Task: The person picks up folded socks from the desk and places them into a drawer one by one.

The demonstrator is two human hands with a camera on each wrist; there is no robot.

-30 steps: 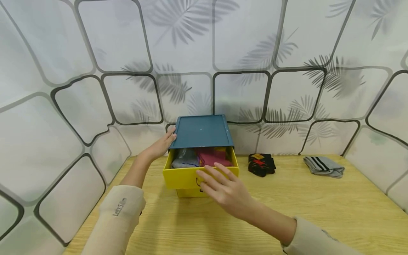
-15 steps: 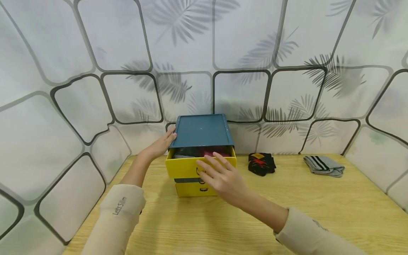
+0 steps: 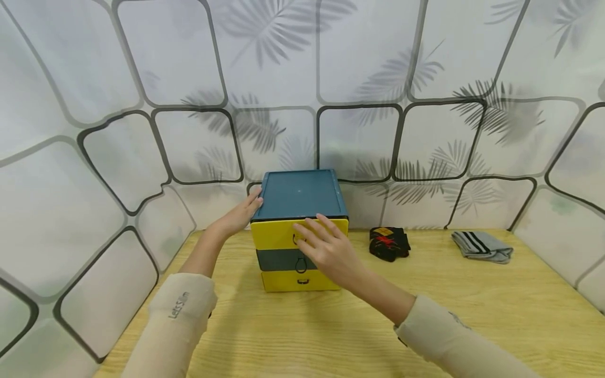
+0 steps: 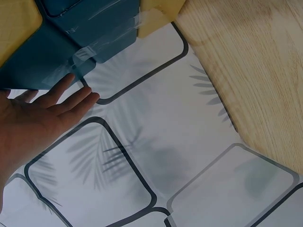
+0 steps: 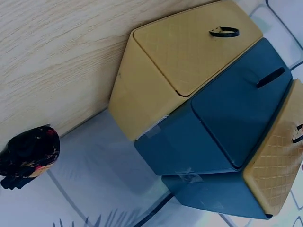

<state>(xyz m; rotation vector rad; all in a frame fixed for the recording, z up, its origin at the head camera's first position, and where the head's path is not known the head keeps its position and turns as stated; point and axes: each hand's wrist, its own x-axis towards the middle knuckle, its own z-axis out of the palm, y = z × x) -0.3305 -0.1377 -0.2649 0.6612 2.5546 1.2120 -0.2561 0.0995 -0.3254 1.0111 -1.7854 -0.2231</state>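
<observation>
A small three-drawer cabinet with a dark teal top [image 3: 300,195] stands against the wall. Its top drawer [image 3: 273,235] is yellow and closed almost flush, the middle drawer [image 3: 275,260] is teal and the bottom drawer [image 3: 278,282] yellow. Each front carries a dark loop handle. My right hand [image 3: 333,254], fingers extended, touches the front of the top drawer near its handle. At the cabinet's upper left side rests my left hand [image 3: 238,216]; the left wrist view shows that hand [image 4: 40,113] with straight fingers beside the teal side wall [image 4: 42,56]. The drawer's contents are hidden.
Right of the cabinet lies a folded black sock-like bundle [image 3: 388,244] with yellow and red patterning. Farther right is a folded grey cloth piece [image 3: 482,247] with black stripes. Patterned wall covering [image 3: 359,142] encloses the back and sides of the wooden table [image 3: 425,299].
The top drawer has slid back into the cabinet under my right hand, covering the grey and dark-pink folded cloth inside. My left hand has stayed at the cabinet's side.
</observation>
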